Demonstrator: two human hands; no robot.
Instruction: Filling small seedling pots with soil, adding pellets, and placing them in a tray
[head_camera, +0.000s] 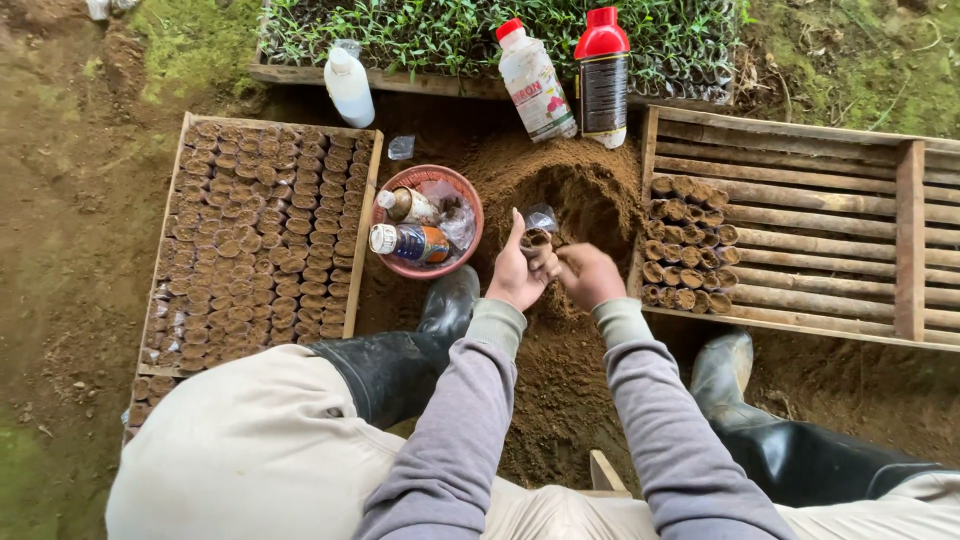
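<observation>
Left hand (515, 275) holds a small soil-filled pot (536, 239); right hand (590, 275) presses against it above the soil heap (570, 190). Filled pots pack the left wooden tray (365, 215); a few sit in the right tray (910, 240).

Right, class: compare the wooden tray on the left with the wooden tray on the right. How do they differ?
The left tray is packed almost full with small soil-filled pots; the right tray holds only a few rows at its left end. The right tray's slatted pole floor shows; the left tray's is covered. Both are shallow wooden frames on bare soil.
</observation>
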